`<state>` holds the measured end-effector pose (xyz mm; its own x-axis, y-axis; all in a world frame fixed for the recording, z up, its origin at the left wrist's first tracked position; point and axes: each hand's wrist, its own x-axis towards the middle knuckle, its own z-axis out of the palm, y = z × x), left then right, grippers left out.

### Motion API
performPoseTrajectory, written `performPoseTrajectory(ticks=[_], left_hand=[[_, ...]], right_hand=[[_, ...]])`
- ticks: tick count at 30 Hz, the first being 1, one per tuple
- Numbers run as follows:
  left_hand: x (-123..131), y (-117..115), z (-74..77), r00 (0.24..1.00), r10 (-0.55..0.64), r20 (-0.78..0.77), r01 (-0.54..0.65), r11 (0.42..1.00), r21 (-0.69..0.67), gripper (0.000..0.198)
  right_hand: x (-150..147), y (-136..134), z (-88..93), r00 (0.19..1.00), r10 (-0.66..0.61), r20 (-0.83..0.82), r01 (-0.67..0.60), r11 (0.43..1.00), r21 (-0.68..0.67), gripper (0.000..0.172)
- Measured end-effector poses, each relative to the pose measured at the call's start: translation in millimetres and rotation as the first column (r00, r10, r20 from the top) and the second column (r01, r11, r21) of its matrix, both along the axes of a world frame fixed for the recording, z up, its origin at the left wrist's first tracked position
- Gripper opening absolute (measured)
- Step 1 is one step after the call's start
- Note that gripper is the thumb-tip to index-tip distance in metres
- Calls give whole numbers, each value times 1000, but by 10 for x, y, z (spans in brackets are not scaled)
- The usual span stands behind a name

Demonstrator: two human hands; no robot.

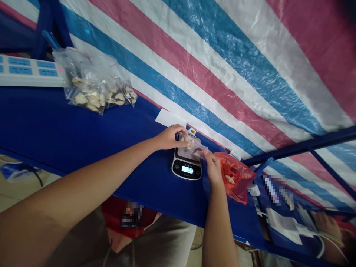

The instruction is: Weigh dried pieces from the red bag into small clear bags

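A small digital kitchen scale with a lit display sits on the blue table. Over its platform is a clear plastic bag with pale dried slices in it. My left hand grips the bag's left side, thumb and fingers bent around the slices. At the other side, my right hand pinches the bag's edge. Just right of that hand lies an open red plastic bag with a few pale slices showing inside.
Several filled zip bags lie at the left beside a white power strip. White paper and a small yellow-centred item are behind the scale. A striped tarp hangs behind the table. At far right, another person's hand is near cables.
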<state>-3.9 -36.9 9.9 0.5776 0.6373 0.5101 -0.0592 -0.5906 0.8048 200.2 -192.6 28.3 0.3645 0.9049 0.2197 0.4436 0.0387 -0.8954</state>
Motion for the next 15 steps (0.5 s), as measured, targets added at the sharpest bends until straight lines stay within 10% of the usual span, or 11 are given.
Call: performPoseTrajectory(ticks=[5, 10, 15], left_hand=[[-41, 119, -16, 975, 215, 60, -202, 964, -173, 30], [-69, 58, -55, 992, 42, -117, -27, 991, 128, 51], [-63, 7, -36, 992, 26, -121, -18, 997, 70, 56]], right_hand=[[23, -15, -10, 996, -44, -73, 48, 997, 58, 34], [21, -23, -15, 978, 17, -206, -12, 1000, 27, 37], [-9, -35, 56, 998, 42, -39, -41, 999, 21, 38]])
